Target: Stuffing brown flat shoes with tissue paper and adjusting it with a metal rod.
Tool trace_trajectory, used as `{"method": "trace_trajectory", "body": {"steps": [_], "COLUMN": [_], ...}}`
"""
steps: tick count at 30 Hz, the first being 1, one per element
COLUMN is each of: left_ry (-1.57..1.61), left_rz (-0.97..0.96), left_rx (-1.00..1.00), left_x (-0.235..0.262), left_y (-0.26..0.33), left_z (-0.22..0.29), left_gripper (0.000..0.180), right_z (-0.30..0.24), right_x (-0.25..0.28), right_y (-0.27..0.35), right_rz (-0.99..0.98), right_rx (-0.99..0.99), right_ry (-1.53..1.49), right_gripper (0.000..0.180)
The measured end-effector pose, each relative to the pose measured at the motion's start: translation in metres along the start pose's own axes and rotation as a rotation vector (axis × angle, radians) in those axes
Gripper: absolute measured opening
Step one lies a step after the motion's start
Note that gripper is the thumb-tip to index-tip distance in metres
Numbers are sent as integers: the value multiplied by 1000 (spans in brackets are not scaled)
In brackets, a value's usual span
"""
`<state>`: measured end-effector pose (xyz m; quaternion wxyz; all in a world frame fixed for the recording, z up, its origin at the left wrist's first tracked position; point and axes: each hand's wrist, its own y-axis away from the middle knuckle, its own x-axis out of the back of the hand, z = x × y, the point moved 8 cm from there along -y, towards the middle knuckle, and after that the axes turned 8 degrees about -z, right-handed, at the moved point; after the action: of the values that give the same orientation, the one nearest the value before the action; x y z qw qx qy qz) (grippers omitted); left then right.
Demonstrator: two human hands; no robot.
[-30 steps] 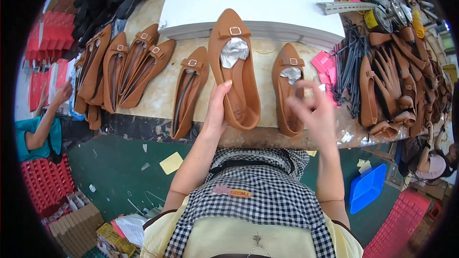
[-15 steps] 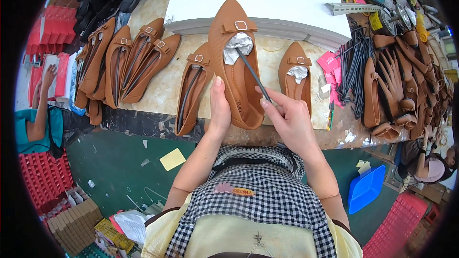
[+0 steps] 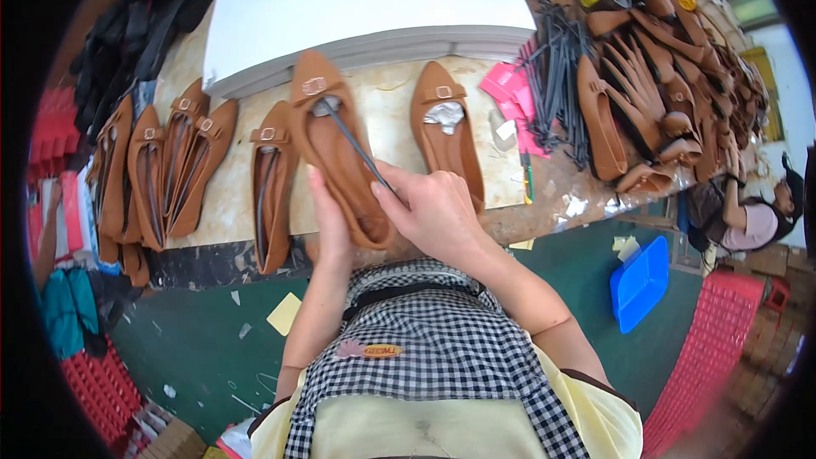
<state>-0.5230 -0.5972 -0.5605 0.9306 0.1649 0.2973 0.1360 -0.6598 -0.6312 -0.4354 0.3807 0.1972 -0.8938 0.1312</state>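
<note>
Pushed deeper toward eleven o'clock, dark rod [image 3: 350, 137] is pinched by right hand [image 3: 438, 211]; shoe [image 3: 338, 172] is cradled, seemingly for steadiness, by left hand [image 3: 331, 223].

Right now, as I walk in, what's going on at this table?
A person's left hand holds a brown flat shoe by its heel end. The right hand grips a dark rod, which reaches into the toe, where crumpled paper shows. On the table, the shoe to the right has paper in its toe; the shoe to the left has a rod lying lengthwise inside.
</note>
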Motion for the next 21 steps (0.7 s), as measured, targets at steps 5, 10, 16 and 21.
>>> {"method": "trace_trajectory", "body": {"steps": [5, 10, 16, 21], "left_ry": [-87, -88, -100, -153], "left_rz": [54, -96, -84, -78], "left_rx": [10, -18, -37, -71], "left_x": [-17, -25, -21, -14], "left_y": [-1, 3, 6, 3], "left_z": [12, 12, 21, 20], "left_gripper": [71, 72, 66, 69], "right_z": [19, 22, 11, 10], "right_x": [10, 10, 9, 1], "right_y": [9, 5, 7, 1], "right_rz": [-220, -234, -208, -226], "right_rx": [-158, -246, -204, -205], "right_ry": [-273, -234, -213, -234], "right_gripper": [23, 29, 26, 24]}}
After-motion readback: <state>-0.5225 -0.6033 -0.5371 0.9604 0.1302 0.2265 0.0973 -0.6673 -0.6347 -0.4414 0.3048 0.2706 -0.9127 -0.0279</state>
